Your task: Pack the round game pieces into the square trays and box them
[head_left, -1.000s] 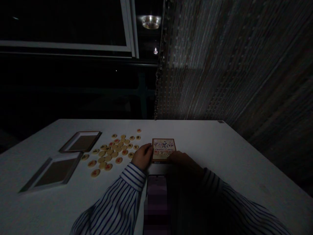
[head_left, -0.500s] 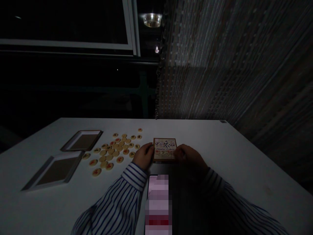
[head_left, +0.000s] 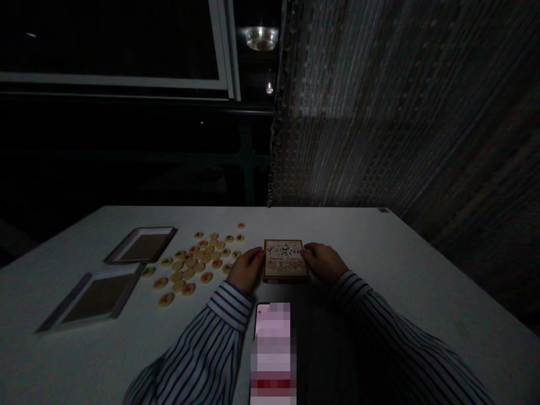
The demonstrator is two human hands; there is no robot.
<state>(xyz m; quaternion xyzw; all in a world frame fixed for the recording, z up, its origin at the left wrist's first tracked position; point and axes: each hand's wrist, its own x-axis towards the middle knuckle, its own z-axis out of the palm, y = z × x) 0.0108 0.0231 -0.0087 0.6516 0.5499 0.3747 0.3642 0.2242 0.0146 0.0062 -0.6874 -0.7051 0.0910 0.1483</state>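
Observation:
Between my hands a small square Chinese chess box (head_left: 286, 261) sits on the white table, its printed lid facing up. My left hand (head_left: 245, 270) grips the box's left side, thumb near the upper edge. On the opposite side, my right hand (head_left: 325, 262) holds the right edge with curled fingers. Many round wooden chess pieces (head_left: 191, 262) lie scattered left of the box, some showing red or black characters. Further left are two shallow open trays, one at the back (head_left: 113, 256) and one nearer (head_left: 84, 277), with brown bottoms.
A phone (head_left: 264, 307) with a lit, partly blurred screen lies in front of the box, between my forearms. Beyond the white table (head_left: 400, 281) hangs a string curtain (head_left: 350, 112) at the right. A window frame (head_left: 126, 81) shows at the upper left. The room is dark.
My right hand has shifted from the box's front right part outward to its right edge, uncovering more of the lid. The left hand stays at the left side.

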